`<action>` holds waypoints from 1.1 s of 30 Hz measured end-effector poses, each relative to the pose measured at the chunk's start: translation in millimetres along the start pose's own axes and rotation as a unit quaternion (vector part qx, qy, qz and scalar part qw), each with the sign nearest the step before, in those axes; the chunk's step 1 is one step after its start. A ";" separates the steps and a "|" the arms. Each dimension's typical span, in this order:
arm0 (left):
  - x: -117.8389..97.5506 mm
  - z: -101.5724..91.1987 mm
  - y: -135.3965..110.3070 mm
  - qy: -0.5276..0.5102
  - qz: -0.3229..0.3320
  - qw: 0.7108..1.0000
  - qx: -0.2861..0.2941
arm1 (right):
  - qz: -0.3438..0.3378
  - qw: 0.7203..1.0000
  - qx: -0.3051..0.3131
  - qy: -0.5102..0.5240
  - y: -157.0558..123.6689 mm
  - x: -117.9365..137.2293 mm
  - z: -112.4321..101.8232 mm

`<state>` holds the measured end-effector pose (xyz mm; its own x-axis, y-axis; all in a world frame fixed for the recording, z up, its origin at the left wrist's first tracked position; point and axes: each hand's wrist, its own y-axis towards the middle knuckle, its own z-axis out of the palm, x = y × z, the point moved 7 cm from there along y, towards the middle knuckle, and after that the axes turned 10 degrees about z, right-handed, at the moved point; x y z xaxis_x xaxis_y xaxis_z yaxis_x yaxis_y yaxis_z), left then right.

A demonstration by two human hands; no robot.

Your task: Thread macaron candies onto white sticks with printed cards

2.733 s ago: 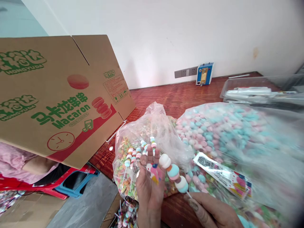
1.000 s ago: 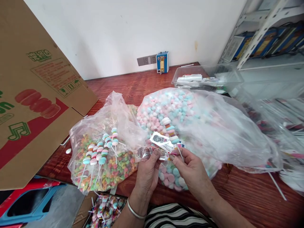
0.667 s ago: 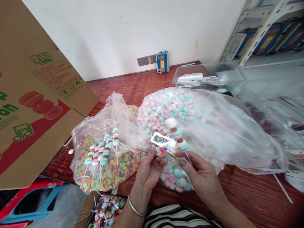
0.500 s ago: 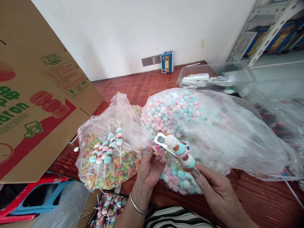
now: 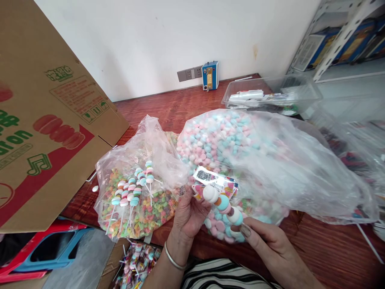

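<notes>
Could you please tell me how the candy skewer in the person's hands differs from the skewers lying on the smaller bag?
The held skewer is single, gripped by the right hand, and slants toward the printed wrapper in the left hand. The lying skewers form a loose group, untouched, on the smaller bag. Both carry stacked pastel discs.

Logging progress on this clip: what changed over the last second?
The right hand has dropped lower, tilting the candy skewer from upright to slanting left, its tip now just below the printed wrapper. The left hand still pinches that wrapper. The ring-candy bag and the big pastel bag lie as before.
</notes>
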<state>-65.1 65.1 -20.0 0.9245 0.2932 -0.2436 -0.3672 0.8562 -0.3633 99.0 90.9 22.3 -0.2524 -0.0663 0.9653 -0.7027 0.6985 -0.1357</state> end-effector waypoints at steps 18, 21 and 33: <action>0.3 -1.7 -0.3 0.040 0.018 0.999 -0.032 | 0.029 0.999 0.000 -0.018 -2.4 -6.4 -4.8; 1.4 -1.3 -0.7 0.023 0.009 0.999 -0.021 | 0.035 0.999 0.002 -0.020 -2.6 -9.9 -5.7; 0.6 1.4 1.4 0.044 0.025 0.999 0.009 | 0.079 0.991 0.013 0.105 -5.9 -13.1 -8.3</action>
<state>-65.0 67.1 -19.5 0.8922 0.2986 -0.3387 -0.4104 0.8492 -0.3324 112.0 93.5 12.3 -0.2188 0.1937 0.9563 -0.6826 0.6700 -0.2919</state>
